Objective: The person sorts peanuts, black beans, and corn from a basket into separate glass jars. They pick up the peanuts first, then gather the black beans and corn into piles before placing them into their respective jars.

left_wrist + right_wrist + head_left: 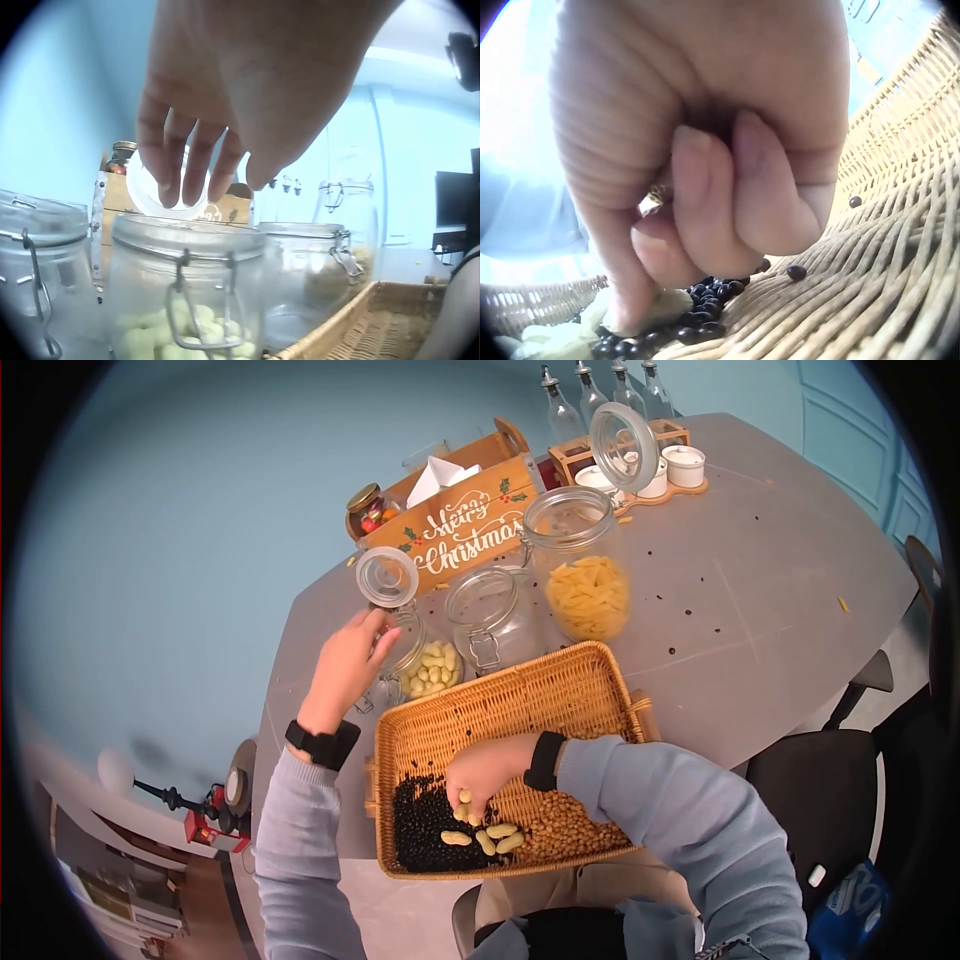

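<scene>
My right hand [485,768] reaches down into the wicker basket [610,660], fingers curled round peanuts [463,812]. In the right wrist view the thumb and index finger of my right hand [705,187] pinch a pale peanut [671,304] above black beans [705,307]. Several more peanuts [508,842] lie between the black beans [430,825] and light brown beans [565,825]. My left hand [345,660] is over the small jar of peanuts [433,668]; in the left wrist view its fingers [199,165] hang loosely above the open jar [187,240], by the raised lid.
Behind the basket stand an empty glass jar [490,620] and a taller jar of yellow pasta [588,595], lids raised. Further back are a wooden Merry Christmas box [470,520], white pots [683,465] and glass bottles [562,415]. Dark beans dot the grey table [760,580].
</scene>
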### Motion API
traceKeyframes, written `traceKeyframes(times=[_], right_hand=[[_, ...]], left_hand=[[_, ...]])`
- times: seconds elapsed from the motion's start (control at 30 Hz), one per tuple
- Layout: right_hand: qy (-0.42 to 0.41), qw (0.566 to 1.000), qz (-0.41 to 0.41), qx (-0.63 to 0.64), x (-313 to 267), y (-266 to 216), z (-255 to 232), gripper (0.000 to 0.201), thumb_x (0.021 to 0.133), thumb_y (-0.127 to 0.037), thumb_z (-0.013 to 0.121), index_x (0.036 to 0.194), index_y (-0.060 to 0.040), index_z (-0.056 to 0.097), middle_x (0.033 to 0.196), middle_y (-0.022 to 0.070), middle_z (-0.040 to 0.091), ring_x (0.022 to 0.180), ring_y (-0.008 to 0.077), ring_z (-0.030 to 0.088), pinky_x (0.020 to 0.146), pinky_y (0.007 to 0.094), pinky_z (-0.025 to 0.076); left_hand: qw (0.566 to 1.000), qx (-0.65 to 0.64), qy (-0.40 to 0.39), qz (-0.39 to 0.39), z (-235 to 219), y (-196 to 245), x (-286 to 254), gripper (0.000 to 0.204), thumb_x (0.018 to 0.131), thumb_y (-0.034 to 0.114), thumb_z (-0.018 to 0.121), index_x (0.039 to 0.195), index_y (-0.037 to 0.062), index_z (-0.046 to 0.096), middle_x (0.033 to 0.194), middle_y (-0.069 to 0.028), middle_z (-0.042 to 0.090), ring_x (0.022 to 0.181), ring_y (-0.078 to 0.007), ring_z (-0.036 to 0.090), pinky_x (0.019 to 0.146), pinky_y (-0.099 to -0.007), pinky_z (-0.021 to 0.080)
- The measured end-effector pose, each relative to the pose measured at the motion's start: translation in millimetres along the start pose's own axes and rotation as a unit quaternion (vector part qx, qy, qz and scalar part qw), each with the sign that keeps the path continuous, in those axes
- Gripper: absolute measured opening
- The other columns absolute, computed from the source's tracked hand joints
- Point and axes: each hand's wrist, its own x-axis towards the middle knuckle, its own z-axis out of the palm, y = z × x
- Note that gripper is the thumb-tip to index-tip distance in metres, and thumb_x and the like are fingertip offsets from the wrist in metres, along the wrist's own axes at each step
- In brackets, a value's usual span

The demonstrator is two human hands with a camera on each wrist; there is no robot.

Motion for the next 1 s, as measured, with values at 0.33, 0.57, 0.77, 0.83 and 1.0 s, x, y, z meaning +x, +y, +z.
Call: traceKeyframes(times=[0.33, 0.57, 0.77, 0.83, 1.0], right_hand=[[0.056, 0.998, 0.003, -0.011, 0.2, -2.0, 0.4, 0.039, 0.064, -0.023, 0.073, 0.096, -0.0027, 0.065, 0.080, 0.0124, 0.065, 0.073, 0.0261, 0.061, 0.064, 0.0359, 0.046], [0.237, 0.967, -0.087, 0.032, -4.1, -15.0, -15.3, 0.035, 0.071, -0.025, 0.068, 0.099, -0.0039, 0.063, 0.072, 0.0123, 0.063, 0.065, 0.0245, 0.061, 0.059, 0.0348, 0.044], [0.247, 0.965, 0.041, 0.080, -7.9, -12.7, -18.1, 0.020, 0.071, -0.015, 0.065, 0.088, -0.0035, 0.061, 0.069, 0.0120, 0.061, 0.064, 0.0242, 0.062, 0.055, 0.0340, 0.045], [0.234, 0.963, 0.101, 0.082, -9.3, -11.5, -16.8, 0.015, 0.069, -0.014, 0.064, 0.081, -0.0043, 0.059, 0.069, 0.0122, 0.061, 0.062, 0.0245, 0.061, 0.055, 0.0345, 0.045], [0.300, 0.953, 0.018, -0.027, 1.0, 6.4, -9.5, 0.019, 0.067, -0.011, 0.063, 0.085, -0.0068, 0.058, 0.075, 0.0107, 0.059, 0.072, 0.0231, 0.060, 0.061, 0.0337, 0.046]], left_hand=[[0.903, -0.365, -0.124, -0.188, 8.2, 28.9, -75.0, 0.047, 0.096, 0.041, 0.029, 0.092, 0.0042, 0.057, 0.075, -0.0018, 0.059, 0.060, -0.0072, 0.052, 0.053, -0.0203, 0.040], [0.699, -0.609, -0.229, -0.298, 44.6, -8.5, -95.1, 0.065, 0.090, 0.059, 0.021, 0.111, 0.0043, 0.050, 0.097, -0.0078, 0.058, 0.082, -0.0177, 0.060, 0.064, -0.0252, 0.051], [0.471, -0.761, -0.309, -0.321, 78.3, 3.6, -121.5, 0.078, 0.083, 0.069, 0.012, 0.121, 0.0073, 0.043, 0.107, -0.0142, 0.058, 0.083, -0.0242, 0.063, 0.051, -0.0250, 0.051], [0.396, -0.801, -0.308, -0.328, 86.9, 9.1, -124.2, 0.072, 0.085, 0.066, 0.013, 0.120, 0.0114, 0.044, 0.103, -0.0129, 0.060, 0.081, -0.0226, 0.063, 0.051, -0.0238, 0.049], [0.384, -0.822, -0.213, -0.362, 89.3, 26.6, -122.9, 0.057, 0.093, 0.050, 0.016, 0.113, 0.0087, 0.049, 0.095, -0.0124, 0.062, 0.073, -0.0219, 0.063, 0.050, -0.0243, 0.051]])
